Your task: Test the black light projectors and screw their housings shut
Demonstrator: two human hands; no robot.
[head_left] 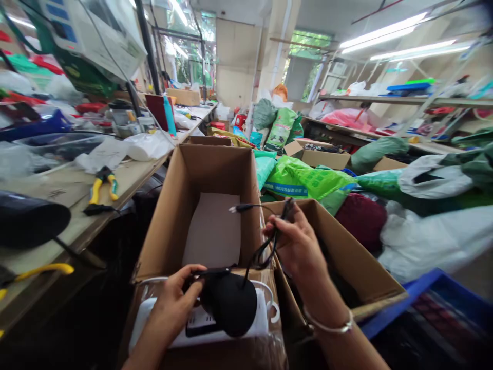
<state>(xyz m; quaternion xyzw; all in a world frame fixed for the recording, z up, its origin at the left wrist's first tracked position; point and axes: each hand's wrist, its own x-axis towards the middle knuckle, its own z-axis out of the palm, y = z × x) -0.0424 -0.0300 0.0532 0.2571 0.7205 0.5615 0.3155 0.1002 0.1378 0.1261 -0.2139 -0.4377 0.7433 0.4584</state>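
Observation:
My left hand (175, 298) grips the edge of a black device with a rounded end (231, 303); its exact kind I cannot make out. A looped black power cord (262, 255) rises from it into my right hand (298, 239), whose fingers are closed around the bundle. The cord's plug (242, 207) sticks out to the left with its prongs bare. Beneath the device, a white power strip (146, 314) lies on a taped carton. Just beyond stands an open cardboard box (164, 231) with a pale flat sheet (213, 231) inside.
A second open carton (358, 257) stands to the right, its dark contents hard to make out, beside a blue crate (431, 293). On the left workbench (73, 192) lie yellow-green pliers (103, 186) and a black rounded object (33, 218). Green bags (308, 180) pile up beyond.

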